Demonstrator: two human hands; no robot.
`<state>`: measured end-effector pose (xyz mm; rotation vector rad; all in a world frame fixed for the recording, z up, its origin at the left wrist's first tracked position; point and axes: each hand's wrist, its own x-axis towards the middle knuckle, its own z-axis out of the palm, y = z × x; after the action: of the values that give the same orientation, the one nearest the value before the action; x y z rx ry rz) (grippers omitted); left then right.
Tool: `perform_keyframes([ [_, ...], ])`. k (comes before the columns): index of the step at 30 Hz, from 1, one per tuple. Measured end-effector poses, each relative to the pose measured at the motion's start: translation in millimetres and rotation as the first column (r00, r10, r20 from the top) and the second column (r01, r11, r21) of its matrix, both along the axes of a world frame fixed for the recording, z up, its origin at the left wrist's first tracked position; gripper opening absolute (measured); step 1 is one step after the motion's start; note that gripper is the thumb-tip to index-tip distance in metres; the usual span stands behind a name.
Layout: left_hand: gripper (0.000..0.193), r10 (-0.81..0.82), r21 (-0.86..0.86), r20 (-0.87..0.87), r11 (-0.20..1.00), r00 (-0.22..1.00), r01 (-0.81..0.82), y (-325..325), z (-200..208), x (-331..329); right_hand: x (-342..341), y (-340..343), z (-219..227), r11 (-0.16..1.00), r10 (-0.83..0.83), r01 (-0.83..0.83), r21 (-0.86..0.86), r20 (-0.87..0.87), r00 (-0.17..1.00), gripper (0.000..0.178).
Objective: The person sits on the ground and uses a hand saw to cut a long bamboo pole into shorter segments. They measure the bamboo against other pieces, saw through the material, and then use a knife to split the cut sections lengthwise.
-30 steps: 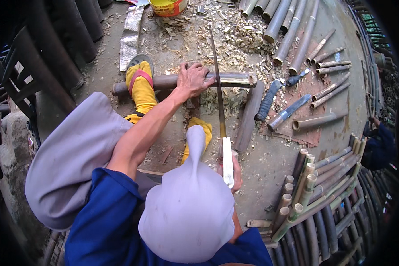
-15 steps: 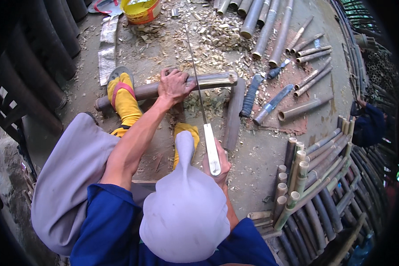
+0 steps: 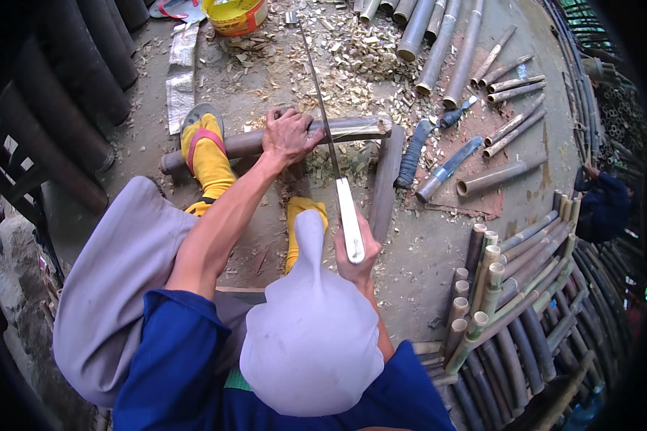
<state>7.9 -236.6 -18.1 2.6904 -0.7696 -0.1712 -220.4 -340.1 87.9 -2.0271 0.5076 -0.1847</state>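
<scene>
My left hand (image 3: 287,136) grips a dark bamboo pole (image 3: 248,144) from above, its fingers bent over the far side. The pole lies crosswise in front of me, its left part under my sandalled foot (image 3: 207,154) in a yellow sock. Closed round the white handle (image 3: 350,223) of a handsaw is my right hand (image 3: 363,251), partly covered by that handle. The long thin saw blade (image 3: 316,79) crosses the pole just right of my left hand. Near its right end the pole has a pale, stripped patch and rests by another dark bamboo piece (image 3: 386,183).
Right of the pole lie a knife with a wrapped handle (image 3: 412,154), a bamboo sheath-like piece (image 3: 449,170) and several short tubes (image 3: 502,176). Wood chips (image 3: 366,54) cover the ground ahead, near a yellow-red bucket (image 3: 236,18). Upright bamboo pieces (image 3: 492,284) stand at right; another person (image 3: 602,205) is beyond.
My right hand has pushed the saw forward, away from me, so the handle is nearer the pole. My left hand keeps its grip on the pole. The whole view has shifted slightly.
</scene>
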Motion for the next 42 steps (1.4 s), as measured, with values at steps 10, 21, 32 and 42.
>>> perform_keyframes([
  [10,0.055,-0.09,0.106,-0.055,0.99,0.994,0.095,5.2,-2.9,-2.7,-87.0,6.1,-1.3,0.998,-0.007,0.003,-0.059,-0.072,0.997,0.05],
  [21,0.035,-0.033,0.192,-0.263,0.978,0.964,0.086,-7.4,2.3,12.0,-131.2,8.3,3.1,0.989,-0.063,0.049,-0.139,-0.096,0.993,0.048],
  [32,0.034,-0.02,0.177,-0.236,0.982,0.971,0.063,-1.2,3.9,15.1,-51.5,-1.5,-7.8,0.987,0.054,-0.05,-0.153,0.022,0.998,0.037],
  [42,0.04,0.004,0.191,-0.158,0.981,0.988,0.026,-8.7,-4.4,3.1,21.3,4.1,-13.4,0.997,-0.062,0.061,0.044,0.027,0.998,0.019],
])
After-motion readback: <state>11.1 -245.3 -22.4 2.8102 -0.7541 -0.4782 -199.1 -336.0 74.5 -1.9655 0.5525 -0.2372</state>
